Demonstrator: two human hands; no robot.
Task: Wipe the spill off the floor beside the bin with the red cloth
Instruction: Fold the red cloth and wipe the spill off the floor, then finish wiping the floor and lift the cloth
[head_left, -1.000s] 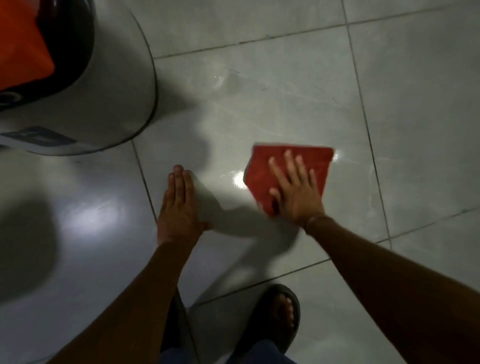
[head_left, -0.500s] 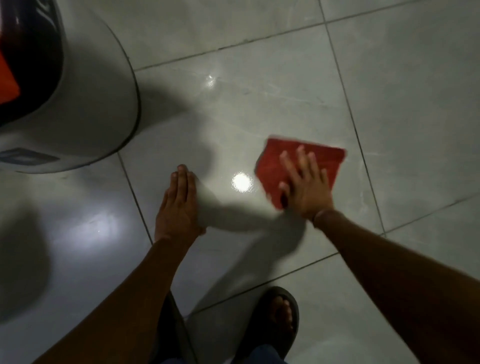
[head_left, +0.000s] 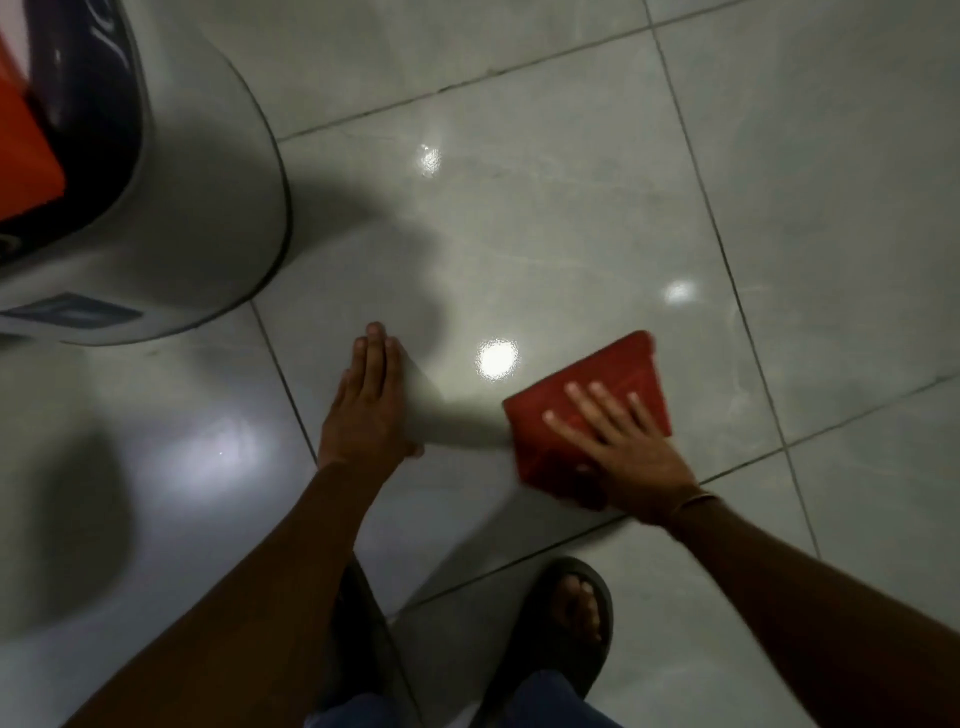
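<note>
The folded red cloth lies flat on the grey floor tile, right of centre. My right hand presses down on it with fingers spread, covering its near half. My left hand rests flat on the floor, fingers together, about a hand's width left of the cloth and holding nothing. The silver bin stands at the upper left, its base a short way beyond my left fingertips. Wet glints shine on the tile between bin and cloth; I cannot tell how far the spill reaches.
The bin's dark rim holds an orange liner. My sandalled foot stands near the bottom centre, just behind the cloth. Dark grout lines cross the glossy tiles, which mirror ceiling lights.
My right hand has dragged the red cloth toward me and slightly right, turning it at an angle. My left hand has stayed planted on the floor.
</note>
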